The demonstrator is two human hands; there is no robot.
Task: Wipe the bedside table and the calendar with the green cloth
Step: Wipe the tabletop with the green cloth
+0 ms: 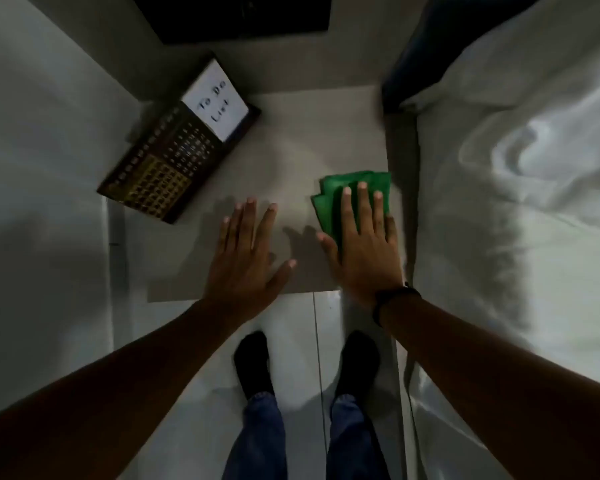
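Note:
The pale bedside table (291,150) fills the middle of the view. A folded green cloth (340,188) lies flat near its right edge. My right hand (364,244) presses palm-down on the cloth, fingers spread over it. My left hand (246,251) rests flat on the bare tabletop to the left of the cloth, fingers apart, holding nothing. A dark calendar (160,168) with gold squares and a white "To Do List" card lies at the table's back left corner, well ahead of my left hand.
A bed with rumpled white sheets (520,188) borders the table on the right. Grey walls close in on the left and behind. My two dark-socked feet (253,362) stand on the pale floor just below the table's front edge.

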